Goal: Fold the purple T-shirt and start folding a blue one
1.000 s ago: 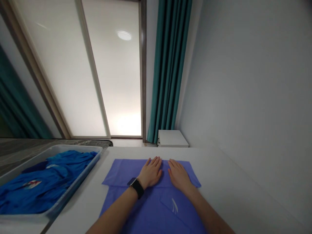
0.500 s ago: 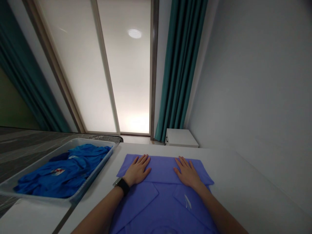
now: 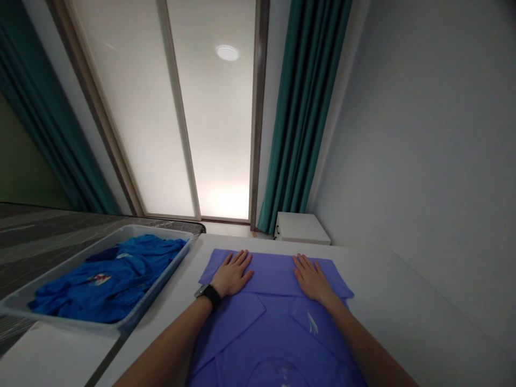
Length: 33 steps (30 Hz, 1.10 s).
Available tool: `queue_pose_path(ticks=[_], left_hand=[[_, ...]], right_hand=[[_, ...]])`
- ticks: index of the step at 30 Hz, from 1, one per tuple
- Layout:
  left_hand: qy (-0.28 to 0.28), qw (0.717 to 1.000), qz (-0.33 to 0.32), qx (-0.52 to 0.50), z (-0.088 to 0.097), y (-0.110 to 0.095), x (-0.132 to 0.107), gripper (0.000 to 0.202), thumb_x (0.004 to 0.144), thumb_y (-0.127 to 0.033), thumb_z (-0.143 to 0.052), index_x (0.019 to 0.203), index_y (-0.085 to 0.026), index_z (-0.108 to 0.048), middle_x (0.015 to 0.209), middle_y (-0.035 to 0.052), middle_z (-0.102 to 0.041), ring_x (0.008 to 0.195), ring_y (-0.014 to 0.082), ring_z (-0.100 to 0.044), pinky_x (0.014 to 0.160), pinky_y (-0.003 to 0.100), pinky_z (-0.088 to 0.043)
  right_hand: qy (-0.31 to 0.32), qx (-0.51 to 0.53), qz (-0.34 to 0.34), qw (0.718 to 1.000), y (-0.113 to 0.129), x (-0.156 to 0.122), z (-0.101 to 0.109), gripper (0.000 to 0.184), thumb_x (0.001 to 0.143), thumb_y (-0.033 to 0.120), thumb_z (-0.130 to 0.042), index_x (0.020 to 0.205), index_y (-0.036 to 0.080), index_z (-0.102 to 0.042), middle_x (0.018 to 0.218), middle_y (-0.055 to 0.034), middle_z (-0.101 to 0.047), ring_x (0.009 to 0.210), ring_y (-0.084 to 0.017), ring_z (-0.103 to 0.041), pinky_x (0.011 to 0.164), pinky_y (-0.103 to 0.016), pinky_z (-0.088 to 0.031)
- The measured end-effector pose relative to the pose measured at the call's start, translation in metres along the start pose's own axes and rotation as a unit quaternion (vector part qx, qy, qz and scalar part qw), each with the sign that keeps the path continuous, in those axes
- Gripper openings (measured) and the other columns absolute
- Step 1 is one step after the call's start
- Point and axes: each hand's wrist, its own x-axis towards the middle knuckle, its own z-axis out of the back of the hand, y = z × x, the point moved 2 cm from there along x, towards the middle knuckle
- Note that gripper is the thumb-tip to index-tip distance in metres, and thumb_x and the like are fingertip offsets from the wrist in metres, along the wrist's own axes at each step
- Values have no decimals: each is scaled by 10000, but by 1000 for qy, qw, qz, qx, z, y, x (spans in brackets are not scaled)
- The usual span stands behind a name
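Observation:
A purple shirt lies on the white table in front of me, its sides folded inward and its far end folded over into a flat band. My left hand, with a black-strapped watch on the wrist, rests palm down on the left part of that band, fingers spread. On the band's right part my right hand lies flat too, fingers stretched away from me. A small white mark shows on the shirt near my right forearm. The near end of the shirt runs out of view at the bottom.
To the left stands a translucent plastic bin with blue clothing in it. The white table reaches toward the wall on the right. Beyond its far edge are a white cabinet, a teal curtain and frosted sliding doors.
The whole view has shifted slightly, and more of the shirt's near end shows. Both hands stay flat on the folded band in nearly the same places.

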Motion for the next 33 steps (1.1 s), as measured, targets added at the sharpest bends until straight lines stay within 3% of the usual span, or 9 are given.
queue_pose_path(ticks=[5,9,13,18,21,26,33], left_hand=[[15,999,-36,-5,9,13,10,535,1015,-450,-281,1484,-206,-367,1558,95,-356,1452,244,-275,1181,468,-170],[40,997,-56,17,33,30,30,483,948,-281,-441,1422,-187,-447,1431,128,-504,1334,267,-440,1132,457,-285],[110,992,-63,26,49,41,51,406,863,-224,-544,1264,-190,-597,1259,125,-604,1177,272,-558,1021,394,-415],[159,986,-49,17,53,55,69,376,801,-256,-616,1174,-215,-640,1093,72,-671,975,213,-641,855,285,-484],[185,982,-30,12,55,64,73,365,765,-293,-647,1123,-222,-654,1001,44,-699,889,196,-649,762,258,-485],[213,977,-12,6,60,75,75,198,718,-310,-669,887,-211,-692,877,22,-699,781,178,-620,674,246,-451],[221,975,3,-20,65,90,72,118,687,-311,-663,697,-194,-646,634,-31,-594,609,139,-527,590,236,-397]], right_hand=[[30,5,2,1000,-10,13,7,582,985,348,-213,1535,165,-262,1593,-108,-263,1468,-230,-201,1181,-486,-102],[31,6,26,999,-24,31,24,535,935,283,-385,1455,161,-421,1476,-143,-445,1368,-248,-377,1157,-418,-167],[52,10,36,998,-34,48,39,438,862,284,-537,1290,202,-581,1280,-121,-593,1207,-260,-512,1018,-369,-341],[95,28,34,994,-41,57,53,333,809,301,-605,1125,198,-636,1156,-94,-654,1040,-231,-597,853,-305,-414],[118,36,30,992,-47,59,59,325,786,313,-630,1090,199,-645,1126,-84,-673,985,-222,-619,805,-288,-419],[144,35,15,989,-62,61,63,271,756,314,-657,994,188,-687,1112,-98,-686,994,-247,-622,800,-297,-416],[160,56,18,985,-82,59,64,172,767,284,-649,885,173,-706,994,-76,-720,887,-209,-638,731,-260,-421]])
